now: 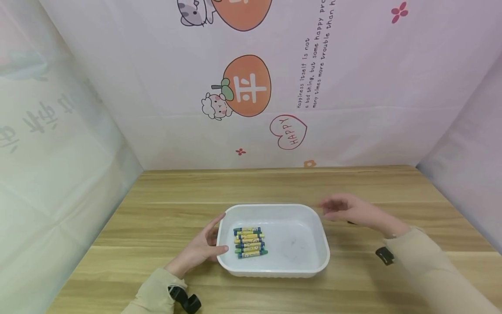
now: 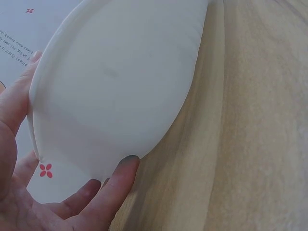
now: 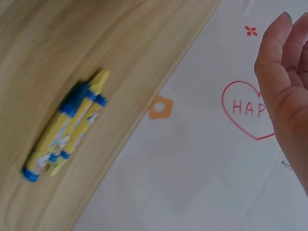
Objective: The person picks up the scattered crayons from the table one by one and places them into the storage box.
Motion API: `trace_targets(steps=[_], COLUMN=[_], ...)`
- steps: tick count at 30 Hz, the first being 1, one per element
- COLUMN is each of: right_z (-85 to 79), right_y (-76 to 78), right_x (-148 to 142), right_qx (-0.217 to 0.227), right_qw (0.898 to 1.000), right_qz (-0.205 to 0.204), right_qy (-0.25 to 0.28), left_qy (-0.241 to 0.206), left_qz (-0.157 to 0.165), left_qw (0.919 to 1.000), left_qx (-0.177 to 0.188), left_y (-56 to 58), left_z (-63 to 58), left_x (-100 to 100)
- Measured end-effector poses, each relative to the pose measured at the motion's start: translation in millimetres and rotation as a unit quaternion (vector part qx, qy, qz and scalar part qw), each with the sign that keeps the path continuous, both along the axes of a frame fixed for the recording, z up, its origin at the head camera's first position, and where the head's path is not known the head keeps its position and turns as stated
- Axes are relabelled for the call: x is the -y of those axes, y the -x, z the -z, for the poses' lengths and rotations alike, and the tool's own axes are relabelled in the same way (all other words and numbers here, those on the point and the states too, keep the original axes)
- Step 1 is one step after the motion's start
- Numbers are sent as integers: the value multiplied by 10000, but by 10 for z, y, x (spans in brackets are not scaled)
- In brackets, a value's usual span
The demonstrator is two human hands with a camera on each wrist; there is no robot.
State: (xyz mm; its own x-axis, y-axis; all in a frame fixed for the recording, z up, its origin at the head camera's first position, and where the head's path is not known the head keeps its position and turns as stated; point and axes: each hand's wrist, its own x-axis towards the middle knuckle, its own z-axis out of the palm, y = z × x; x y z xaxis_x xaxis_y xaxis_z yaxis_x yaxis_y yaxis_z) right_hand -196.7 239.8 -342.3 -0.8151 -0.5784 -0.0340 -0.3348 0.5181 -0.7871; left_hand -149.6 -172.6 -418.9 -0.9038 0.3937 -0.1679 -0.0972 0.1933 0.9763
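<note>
A white plastic tray [image 1: 296, 257] sits on the table with several crayons [image 1: 251, 246] lying side by side in a column in its left half. My left hand [image 1: 198, 250] holds the tray's left end, the thumb at the rim; in the left wrist view its fingers [image 2: 108, 195] touch the outer wall. To the right of the tray, my right hand [image 1: 354, 211] is raised, fingers loosely bent, nothing seen in them. The right wrist view has a small cluster of yellow-and-blue crayons [image 3: 65, 130] on the table; the head view mostly hides them behind the right arm.
The wooden table [image 1: 176, 192] meets a printed white cloth [image 1: 353, 131] at its back edge. More cloth hangs at the left and right sides. Each wrist carries a black strap mount [image 1: 184, 298].
</note>
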Motion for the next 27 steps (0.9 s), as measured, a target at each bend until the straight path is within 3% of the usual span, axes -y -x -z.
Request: trace_targets(steps=[8, 20, 27], right_z=[143, 443, 579], right_y=[-69, -35, 17], right_x=[-351, -755, -857], right_qx=[-64, -1195, -1391], right_qw=[9993, 9857, 9819], right_qz=[355, 951, 918], right_qy=[-112, -709, -900], left_qy=[89, 98, -22], left_qz=[-13, -46, 3], left_qw=[10000, 9999, 10000], left_qx=[-8, -19, 56], left_y=[-2, 1, 0], left_z=[-14, -13, -9], left_x=[-9, -3, -5])
